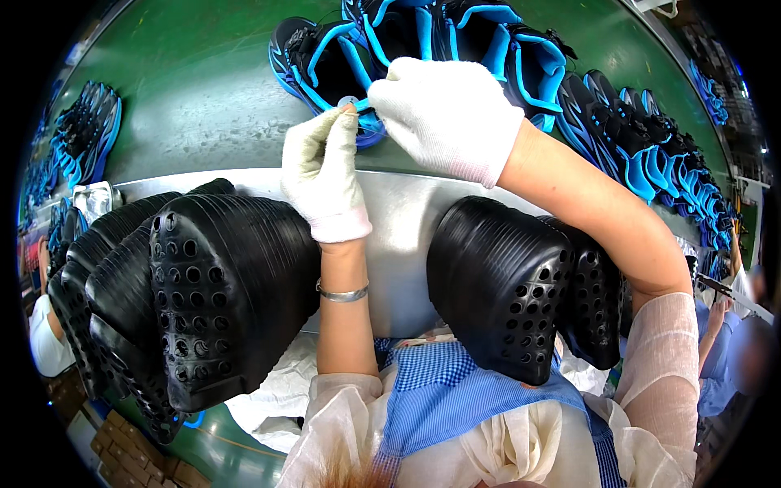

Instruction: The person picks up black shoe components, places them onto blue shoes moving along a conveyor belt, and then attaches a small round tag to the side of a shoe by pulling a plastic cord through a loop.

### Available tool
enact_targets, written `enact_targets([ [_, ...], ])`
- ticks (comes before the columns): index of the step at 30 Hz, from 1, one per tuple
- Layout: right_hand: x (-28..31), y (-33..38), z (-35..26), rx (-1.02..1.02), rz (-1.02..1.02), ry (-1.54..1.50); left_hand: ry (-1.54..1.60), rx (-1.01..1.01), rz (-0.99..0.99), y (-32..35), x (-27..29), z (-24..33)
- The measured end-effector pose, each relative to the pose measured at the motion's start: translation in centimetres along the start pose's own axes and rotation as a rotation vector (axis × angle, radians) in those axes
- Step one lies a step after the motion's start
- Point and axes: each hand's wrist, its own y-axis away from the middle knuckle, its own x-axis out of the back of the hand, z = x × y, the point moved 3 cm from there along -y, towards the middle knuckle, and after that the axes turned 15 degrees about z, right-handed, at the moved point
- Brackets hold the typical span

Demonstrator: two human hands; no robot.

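A black sneaker with bright blue lining (321,61) stands on the green surface in front of me, its heel toward me. At that heel, my left hand (324,167), in a white knit glove, has thumb and finger pinched together by a small round pale piece (348,101), too small to name. My right hand (447,114), gloved the same way, is closed at the blue heel edge of the sneaker, with its fingers curled in. Its fingertips are partly hidden behind the knuckles. More blue-lined sneakers (537,69) stand close beyond my right hand.
Black ribbed shoe-shaped forms with holes (236,285) hang at my left, and similar ones (500,285) at my right, along the metal edge (399,211). Rows of sneakers stand far left (85,134) and right (643,146). Another person (716,358) is at the right edge.
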Motion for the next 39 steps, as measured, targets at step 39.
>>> enact_targets([
  [39,1.1,0.6,0.1,0.028,-0.059,0.088,0.042,0.268,-0.086,0.9,-0.6,0.1],
])
